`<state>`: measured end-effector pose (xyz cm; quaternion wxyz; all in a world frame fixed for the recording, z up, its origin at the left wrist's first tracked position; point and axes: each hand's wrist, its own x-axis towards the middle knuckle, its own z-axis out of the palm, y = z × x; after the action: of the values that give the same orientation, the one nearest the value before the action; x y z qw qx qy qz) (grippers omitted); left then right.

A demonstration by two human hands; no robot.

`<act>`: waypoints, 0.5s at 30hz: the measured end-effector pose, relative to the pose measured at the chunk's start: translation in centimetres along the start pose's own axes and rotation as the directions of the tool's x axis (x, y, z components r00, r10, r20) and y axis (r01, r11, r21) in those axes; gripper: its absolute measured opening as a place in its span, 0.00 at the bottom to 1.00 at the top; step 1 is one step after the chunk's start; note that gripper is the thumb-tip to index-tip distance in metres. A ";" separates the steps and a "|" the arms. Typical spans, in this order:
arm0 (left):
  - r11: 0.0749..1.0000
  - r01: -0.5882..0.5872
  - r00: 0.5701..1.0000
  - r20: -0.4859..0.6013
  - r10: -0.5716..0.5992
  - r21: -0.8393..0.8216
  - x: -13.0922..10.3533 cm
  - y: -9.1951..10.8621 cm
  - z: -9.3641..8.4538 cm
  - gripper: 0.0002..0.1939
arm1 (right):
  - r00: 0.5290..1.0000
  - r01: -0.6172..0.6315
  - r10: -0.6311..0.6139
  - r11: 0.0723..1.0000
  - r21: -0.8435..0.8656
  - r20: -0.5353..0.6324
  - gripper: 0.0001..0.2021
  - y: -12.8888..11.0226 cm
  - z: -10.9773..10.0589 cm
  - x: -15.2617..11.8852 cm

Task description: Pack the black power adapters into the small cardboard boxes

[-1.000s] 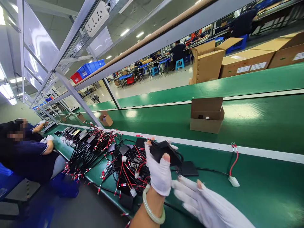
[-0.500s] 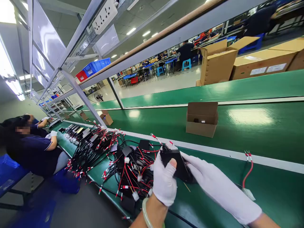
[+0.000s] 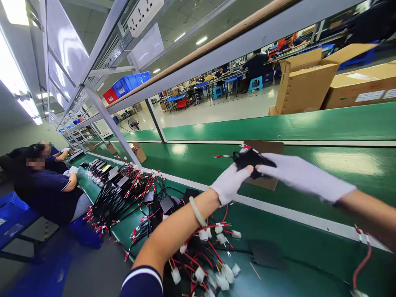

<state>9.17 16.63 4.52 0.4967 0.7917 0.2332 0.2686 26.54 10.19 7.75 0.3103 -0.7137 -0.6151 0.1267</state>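
Observation:
My left hand (image 3: 232,181) and my right hand (image 3: 283,167), both in white gloves, grip a flat black case with bundled black cable (image 3: 249,159) from either side. Red leads with metal terminals stick out at its left end. The case is held over the small brown cardboard box (image 3: 272,184), hiding much of it. Below my left forearm lies a heap of black cables with red leads and white connectors (image 3: 213,264). A blurred flat black case (image 3: 266,252) lies on the green bench, a cable running from it.
More cased cables (image 3: 114,194) are piled along the bench to the left, where co-workers (image 3: 49,185) sit. A red lead (image 3: 362,264) lies at right. A metal frame upright (image 3: 113,128) and rail stand ahead; large cartons (image 3: 306,84) sit beyond.
Both hands have moved up and forward with the black case, from above the near bench to over the small cardboard box. More of the white connectors and another black case now show.

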 end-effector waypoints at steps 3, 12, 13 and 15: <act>0.877 0.026 0.984 0.141 -0.106 0.480 4.6 -1.5 -1.4 0.27 | 0.984 -0.047 0.077 0.983 -0.180 0.163 0.18 4.4 -2.4 5.9; 0.539 -0.252 0.962 0.268 0.050 0.804 10.5 -6.8 -0.9 0.26 | 0.831 0.005 0.273 0.868 -0.497 0.485 0.14 10.7 3.5 15.5; 0.507 -0.283 0.952 0.301 0.050 0.814 10.9 -7.4 -0.9 0.26 | 0.813 0.007 0.295 0.858 -0.514 0.502 0.13 11.1 4.5 16.3; 0.455 -0.332 0.933 0.359 0.029 0.826 11.7 -8.6 -1.1 0.24 | 0.797 -0.001 0.325 0.843 -0.537 0.509 0.13 11.8 6.2 17.5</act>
<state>16.32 28.19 -0.65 0.0187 0.9836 0.1742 0.0422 36.21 28.07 -0.62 -0.1060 -0.7481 -0.6245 0.1979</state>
